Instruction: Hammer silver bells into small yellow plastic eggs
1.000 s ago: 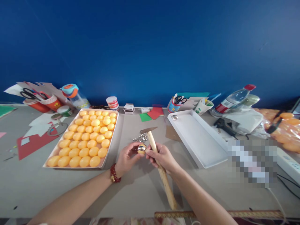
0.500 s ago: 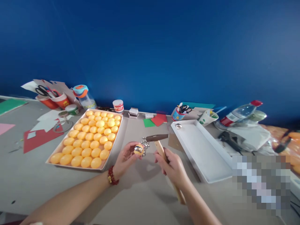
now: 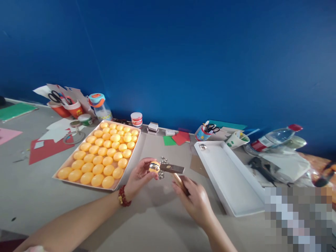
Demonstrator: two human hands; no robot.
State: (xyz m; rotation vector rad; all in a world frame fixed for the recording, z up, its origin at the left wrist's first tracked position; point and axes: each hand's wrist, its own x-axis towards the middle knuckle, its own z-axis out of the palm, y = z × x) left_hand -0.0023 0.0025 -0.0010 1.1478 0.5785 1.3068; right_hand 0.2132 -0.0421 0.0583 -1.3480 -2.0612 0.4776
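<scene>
My left hand (image 3: 140,176) is closed around an orange ping-pong ball (image 3: 158,163) with a band of shiny silver tack heads across it. My right hand (image 3: 195,197) grips a hammer (image 3: 173,168) by its wooden handle. The narrow end of the hammer head meets or nearly meets the ball's right side; I cannot tell if they touch. Behind the hammer lies a small heap of silver tacks (image 3: 161,174) on the grey table. A shallow tray of orange balls (image 3: 119,182) sits to the left. On the right is a white box lid (image 3: 233,189) with one silver-studded ball (image 3: 202,147) at its far corner.
Paper cups with scissors and pens (image 3: 75,109), a bottle with a blue lid (image 3: 101,106) and a red-white tub (image 3: 137,119) stand along the blue wall. Coloured paper (image 3: 181,138), a pen cup (image 3: 202,133), a plastic bottle (image 3: 274,138) and a black tool (image 3: 259,168) lie farther right.
The hammer head has swung left and down, from above the tacks to the ball's right side. My left hand still holds the ball in about the same place. The view has shifted slightly.
</scene>
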